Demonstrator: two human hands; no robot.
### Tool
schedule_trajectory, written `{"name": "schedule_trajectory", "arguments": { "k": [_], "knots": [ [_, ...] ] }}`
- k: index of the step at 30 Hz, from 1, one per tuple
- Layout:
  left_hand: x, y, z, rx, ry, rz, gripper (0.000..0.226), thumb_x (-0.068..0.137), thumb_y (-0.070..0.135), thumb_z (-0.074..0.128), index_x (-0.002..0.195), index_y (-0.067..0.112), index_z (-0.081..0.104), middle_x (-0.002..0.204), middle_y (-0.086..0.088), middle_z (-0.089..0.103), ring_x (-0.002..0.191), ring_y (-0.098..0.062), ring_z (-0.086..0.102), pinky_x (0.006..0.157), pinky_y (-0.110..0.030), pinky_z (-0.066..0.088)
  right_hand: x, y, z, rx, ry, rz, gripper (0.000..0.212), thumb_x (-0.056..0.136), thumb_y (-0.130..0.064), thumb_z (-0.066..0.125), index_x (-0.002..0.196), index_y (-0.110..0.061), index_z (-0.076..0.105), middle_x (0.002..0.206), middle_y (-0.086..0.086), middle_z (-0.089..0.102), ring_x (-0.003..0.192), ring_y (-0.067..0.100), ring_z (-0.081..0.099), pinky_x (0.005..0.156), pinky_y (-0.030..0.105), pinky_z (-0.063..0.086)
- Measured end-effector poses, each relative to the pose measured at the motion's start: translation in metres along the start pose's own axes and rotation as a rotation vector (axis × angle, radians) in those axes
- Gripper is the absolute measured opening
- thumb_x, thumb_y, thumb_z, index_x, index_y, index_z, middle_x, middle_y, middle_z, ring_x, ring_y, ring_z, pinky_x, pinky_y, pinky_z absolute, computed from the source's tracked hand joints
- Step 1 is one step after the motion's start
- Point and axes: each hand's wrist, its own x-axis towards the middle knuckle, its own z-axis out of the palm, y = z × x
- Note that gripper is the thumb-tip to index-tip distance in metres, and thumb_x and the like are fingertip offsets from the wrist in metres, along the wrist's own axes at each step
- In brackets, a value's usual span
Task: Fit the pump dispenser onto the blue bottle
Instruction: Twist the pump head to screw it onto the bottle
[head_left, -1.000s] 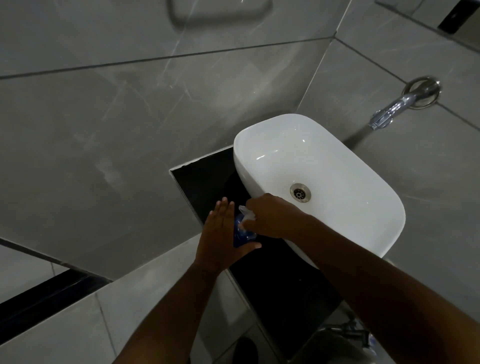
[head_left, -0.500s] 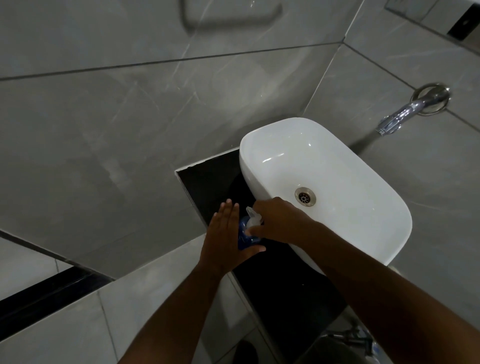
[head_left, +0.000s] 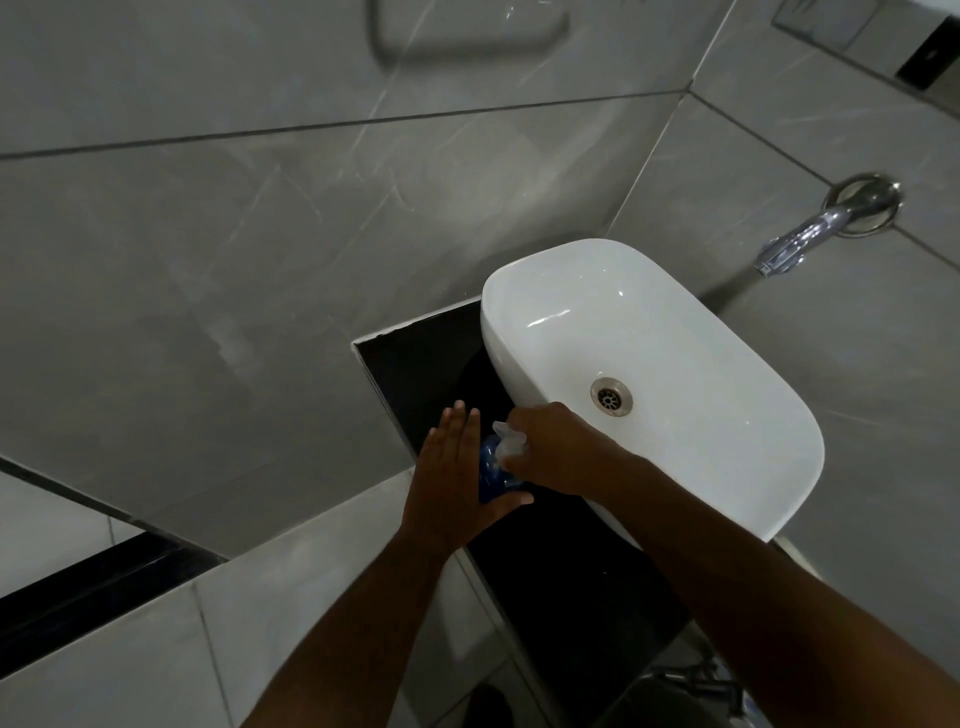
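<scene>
The blue bottle (head_left: 490, 470) stands on the black counter (head_left: 571, 571) just left of the white basin. Only a sliver of it shows between my hands. My left hand (head_left: 451, 478) rests flat against the bottle's left side, fingers straight and together, thumb under it toward me. The whitish pump dispenser (head_left: 508, 440) sits on top of the bottle, its nozzle pointing up-left. My right hand (head_left: 553, 449) is closed over the dispenser from the right and hides most of it.
A white oval basin (head_left: 675, 364) with a metal drain (head_left: 611, 397) fills the counter's right side. A chrome wall tap (head_left: 826, 228) sticks out above it. Grey tiled walls close in behind and left. Dark objects lie low at the bottom right.
Both hands stay on the bottle and dispenser with almost no movement. The view has shifted slightly, so everything sits a little lower and to the right.
</scene>
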Motion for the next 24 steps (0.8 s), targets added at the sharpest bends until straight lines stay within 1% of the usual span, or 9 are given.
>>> {"name": "schedule_trajectory", "arguments": {
  "k": [4,8,11,13,16,18,20,22,24],
  "knots": [
    [-0.0012,-0.0018,0.002,0.002,-0.006,-0.004,0.115,0.072,0.085,0.046,0.152,0.01,0.012,0.161,-0.012,0.01,0.148,-0.024,0.003,0.119,-0.048,0.013,-0.0009,-0.0031,-0.0017,-0.068,0.008,0.047,0.038,0.077,-0.047,0.068,0.094,-0.015,0.059,0.083,0.002,0.062,0.074,0.015,0.057,0.06,0.024,0.039],
    [-0.0011,-0.0012,0.0026,-0.007,0.012,0.006,0.114,0.072,0.084,0.045,0.151,0.008,0.014,0.16,-0.014,0.014,0.148,-0.026,0.007,0.119,-0.048,0.015,-0.0055,-0.0018,0.0008,-0.019,0.014,-0.019,0.023,0.077,-0.032,0.069,0.089,-0.018,0.055,0.087,0.003,0.063,0.078,0.021,0.06,0.061,0.025,0.041],
    [-0.0017,-0.0028,0.0044,0.0,0.009,0.009,0.113,0.073,0.084,0.044,0.152,0.009,0.014,0.16,-0.013,0.013,0.148,-0.025,0.006,0.119,-0.047,0.014,-0.0048,-0.0045,0.0001,-0.053,0.042,0.042,0.026,0.079,-0.04,0.068,0.087,-0.018,0.056,0.077,-0.003,0.056,0.071,0.014,0.055,0.054,0.02,0.033],
    [-0.0019,-0.0039,0.0059,-0.011,0.012,0.008,0.112,0.073,0.085,0.042,0.151,0.009,0.015,0.16,-0.013,0.014,0.148,-0.025,0.007,0.119,-0.049,0.016,-0.004,-0.0034,0.0012,-0.026,0.032,0.046,0.035,0.076,-0.046,0.069,0.093,-0.017,0.059,0.08,-0.004,0.058,0.073,0.013,0.056,0.057,0.02,0.037],
    [-0.0015,-0.003,0.0058,-0.031,0.021,0.011,0.113,0.072,0.084,0.044,0.151,0.009,0.016,0.159,-0.014,0.017,0.147,-0.026,0.009,0.118,-0.051,0.018,-0.0045,-0.0009,0.0045,-0.017,-0.007,-0.021,0.032,0.075,-0.035,0.071,0.097,-0.018,0.056,0.09,-0.001,0.061,0.082,0.018,0.059,0.066,0.03,0.048],
    [-0.0013,-0.0028,0.0059,-0.034,0.006,0.007,0.114,0.072,0.087,0.04,0.151,0.01,0.014,0.16,-0.013,0.014,0.148,-0.025,0.006,0.119,-0.049,0.015,-0.0042,-0.002,0.0039,-0.036,0.007,-0.021,0.021,0.079,-0.032,0.068,0.087,-0.019,0.053,0.083,-0.002,0.057,0.077,0.018,0.057,0.063,0.029,0.042],
    [-0.0008,-0.003,0.0056,-0.028,-0.009,-0.001,0.113,0.073,0.086,0.04,0.152,0.011,0.012,0.161,-0.011,0.011,0.148,-0.023,0.003,0.12,-0.049,0.013,-0.0023,-0.0044,0.0008,-0.045,0.003,0.037,0.027,0.08,-0.04,0.067,0.088,-0.016,0.056,0.078,-0.002,0.054,0.072,0.015,0.055,0.058,0.024,0.037],
    [-0.0008,-0.0041,0.0057,-0.024,-0.013,-0.005,0.112,0.073,0.085,0.042,0.152,0.012,0.012,0.161,-0.011,0.01,0.148,-0.023,0.002,0.12,-0.049,0.013,-0.0009,-0.0031,-0.0004,-0.04,-0.013,0.046,0.034,0.077,-0.046,0.068,0.091,-0.016,0.058,0.079,-0.003,0.057,0.072,0.014,0.056,0.058,0.024,0.038],
    [-0.0008,-0.0032,0.0048,-0.026,-0.012,-0.003,0.114,0.072,0.087,0.04,0.152,0.011,0.012,0.161,-0.012,0.012,0.148,-0.023,0.003,0.119,-0.048,0.014,-0.0022,0.0003,0.0003,-0.002,-0.015,-0.009,0.033,0.074,-0.04,0.072,0.093,-0.019,0.056,0.086,-0.003,0.06,0.078,0.015,0.058,0.061,0.025,0.042]
  ]
}}
